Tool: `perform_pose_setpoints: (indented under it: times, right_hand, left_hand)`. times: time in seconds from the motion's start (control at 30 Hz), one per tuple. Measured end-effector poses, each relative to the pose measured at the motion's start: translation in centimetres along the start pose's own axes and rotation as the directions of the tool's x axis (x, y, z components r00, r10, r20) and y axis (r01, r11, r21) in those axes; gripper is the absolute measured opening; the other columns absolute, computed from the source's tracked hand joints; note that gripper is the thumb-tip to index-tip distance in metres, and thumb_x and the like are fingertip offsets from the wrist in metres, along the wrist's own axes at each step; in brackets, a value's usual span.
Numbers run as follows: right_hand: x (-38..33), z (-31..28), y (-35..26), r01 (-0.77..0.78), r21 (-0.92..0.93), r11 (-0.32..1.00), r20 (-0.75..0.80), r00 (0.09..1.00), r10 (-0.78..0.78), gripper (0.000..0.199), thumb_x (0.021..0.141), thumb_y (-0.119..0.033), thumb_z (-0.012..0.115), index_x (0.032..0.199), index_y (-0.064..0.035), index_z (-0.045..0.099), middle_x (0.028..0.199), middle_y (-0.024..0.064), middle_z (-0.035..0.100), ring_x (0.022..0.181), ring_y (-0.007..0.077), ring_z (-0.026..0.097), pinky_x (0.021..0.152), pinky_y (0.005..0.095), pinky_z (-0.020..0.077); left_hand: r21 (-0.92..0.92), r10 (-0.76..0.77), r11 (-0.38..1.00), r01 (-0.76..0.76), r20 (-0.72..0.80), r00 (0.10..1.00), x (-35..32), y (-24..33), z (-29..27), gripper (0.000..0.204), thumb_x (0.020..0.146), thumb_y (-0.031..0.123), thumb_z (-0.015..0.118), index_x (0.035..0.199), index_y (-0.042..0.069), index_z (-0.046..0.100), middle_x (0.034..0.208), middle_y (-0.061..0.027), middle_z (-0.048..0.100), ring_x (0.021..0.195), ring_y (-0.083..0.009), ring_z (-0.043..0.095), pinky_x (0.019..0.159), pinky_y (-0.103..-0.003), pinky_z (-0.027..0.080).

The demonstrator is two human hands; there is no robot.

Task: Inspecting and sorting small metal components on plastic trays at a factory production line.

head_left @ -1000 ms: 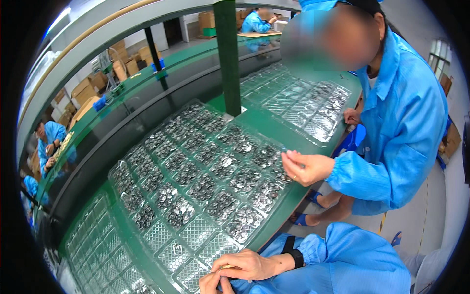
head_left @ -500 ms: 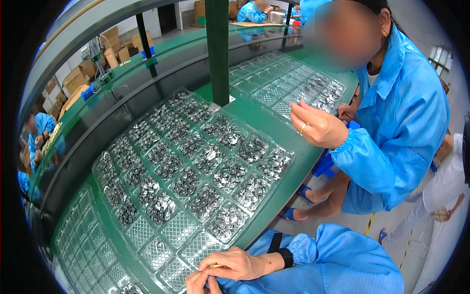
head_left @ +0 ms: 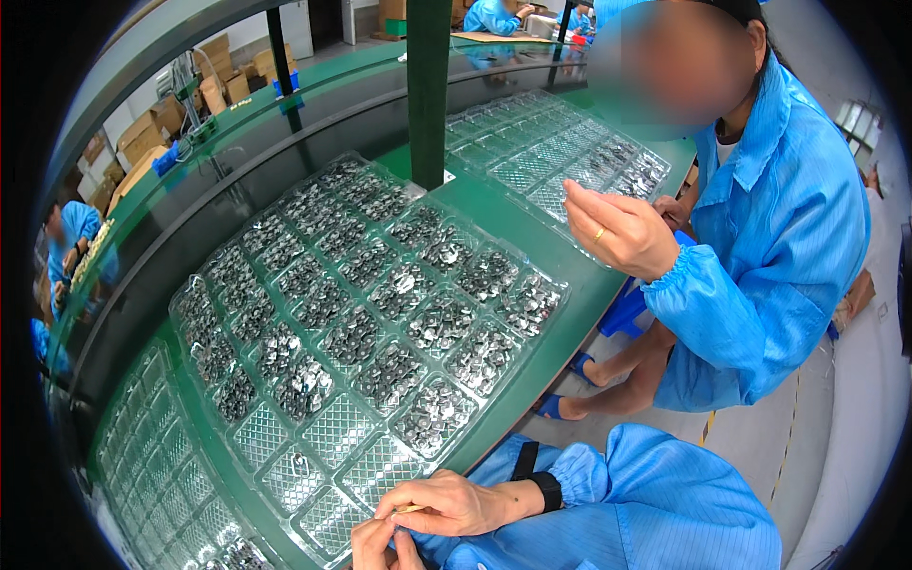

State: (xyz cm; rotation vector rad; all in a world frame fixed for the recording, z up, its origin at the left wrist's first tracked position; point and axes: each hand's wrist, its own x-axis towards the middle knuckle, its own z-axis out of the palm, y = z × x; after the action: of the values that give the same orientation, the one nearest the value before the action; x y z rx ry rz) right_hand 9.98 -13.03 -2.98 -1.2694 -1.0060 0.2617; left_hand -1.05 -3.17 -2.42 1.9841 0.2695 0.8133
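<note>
At the lower edge, my right hand (head_left: 445, 503), with a black band at its wrist, is closed in a pinch. A small thin yellowish piece (head_left: 408, 509) shows between its fingers, its kind too small to tell. My left hand (head_left: 378, 543) touches the right fingertips, fingers bent together; what it grips is hidden. Just beyond the hands lies a clear plastic compartment tray (head_left: 344, 429). Many of its compartments hold heaps of small shiny metal parts (head_left: 435, 415). In the nearer ones there are few or no parts, and one holds a small piece (head_left: 300, 462).
A second clear tray (head_left: 157, 446) lies at left, a third (head_left: 521, 171) at the far right. A dark green post (head_left: 427, 95) rises from the green table (head_left: 494, 211). A co-worker in blue sits at right, one hand (head_left: 622, 228) raised over the table edge.
The view has shifted slightly, so the trays and my hands appear a little lower-left or higher. My hands stay together around the small piece. The co-worker's raised hand has turned slightly.
</note>
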Motion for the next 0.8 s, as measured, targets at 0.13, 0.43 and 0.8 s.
perform_pose_setpoints:
  times: [0.13, 0.43, 0.8]
  right_hand:
    - [-0.3, 0.0, 0.0, -0.075, 0.015, 0.997, 0.05, 0.996, 0.074, 0.021, 0.087, -0.01, 0.057, 0.105, -0.0008, 0.055, 0.083, 0.0082, 0.061, 0.062, 0.0166, 0.06, 0.053, 0.0271, 0.0454]
    - [-0.1, 0.2, -0.1, -0.03, -0.001, 1.0, 0.02, 0.999, 0.03, 0.021, 0.086, -0.009, 0.057, 0.105, -0.0005, 0.054, 0.086, 0.0087, 0.062, 0.064, 0.0179, 0.061, 0.054, 0.0274, 0.0463]
    - [-0.4, 0.0, -0.2, -0.126, 0.023, 0.992, 0.04, 0.991, 0.125, 0.021, 0.085, -0.008, 0.058, 0.105, -0.0001, 0.053, 0.089, 0.0102, 0.061, 0.071, 0.0174, 0.063, 0.06, 0.0267, 0.0482]
  left_hand:
    - [-0.009, -0.011, 1.0, 0.011, -0.025, 1.0, -0.2, -0.2, 0.0, 0.014, 0.076, -0.006, 0.062, 0.09, -0.005, 0.062, 0.087, -0.0156, 0.06, 0.075, -0.0228, 0.058, 0.065, -0.029, 0.047]
    - [-0.191, -0.153, 0.97, 0.152, 0.011, 0.988, -0.7, -0.9, -0.1, 0.015, 0.077, -0.006, 0.062, 0.092, -0.005, 0.062, 0.093, -0.012, 0.058, 0.08, -0.0177, 0.056, 0.068, -0.025, 0.046]
    - [-0.168, -0.243, 0.956, 0.24, 0.0, 0.97, 0.1, 0.7, -0.1, 0.014, 0.075, -0.004, 0.064, 0.089, -0.004, 0.063, 0.086, -0.0116, 0.06, 0.076, -0.0175, 0.057, 0.066, -0.026, 0.045]
